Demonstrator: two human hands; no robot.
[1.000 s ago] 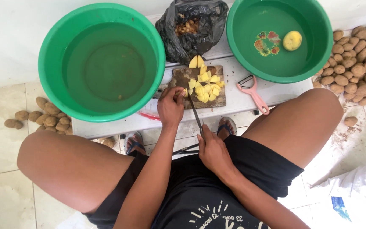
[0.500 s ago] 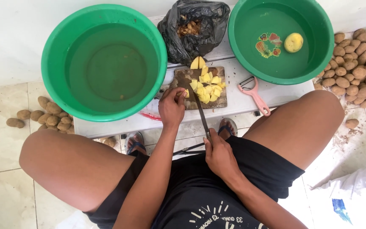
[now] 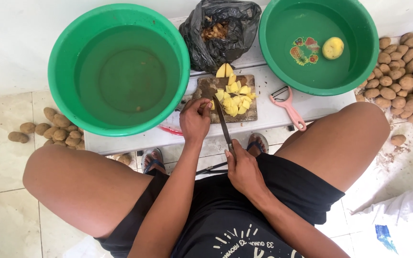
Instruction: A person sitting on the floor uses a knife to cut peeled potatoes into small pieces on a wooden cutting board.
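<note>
Left hand: the left hand [image 3: 195,119] rests at the near-left edge of the board [image 3: 206,88], fingers curled down and pressed together on a yellow potato piece [image 3: 211,104]; the piece is mostly hidden under the fingertips.
Right hand: the right hand [image 3: 243,169] sits closer to the body, between the thighs, fist closed round the handle of a knife [image 3: 223,125]; the handle itself is covered by the fingers.
Knife: blade runs from the right hand up to the board, its tip just beside the left fingertips and touching the cut pieces.
Board: small, dark, wooden, lying on a white low table [image 3: 273,114] between two basins.
Cut potato: pale yellow chunks [image 3: 236,98] heaped on the right half of the board, a few spilling over its far edge.
Left basin: large green basin [image 3: 68,57], holds water, just left of the board.
Right basin: green basin [image 3: 283,62] holding one peeled potato [image 3: 332,48].
Bag: black plastic bag [image 3: 235,28] behind the board, open, with peelings inside.
Peeler: pink-handled peeler [image 3: 290,107] on the table, right of the board, untouched.
Floor, right: pile of unpeeled potatoes [image 3: 405,71] against the wall.
Floor, left: smaller pile [image 3: 53,131] beside the left basin.
Corner: white sack [image 3: 402,224] at lower right.
</note>
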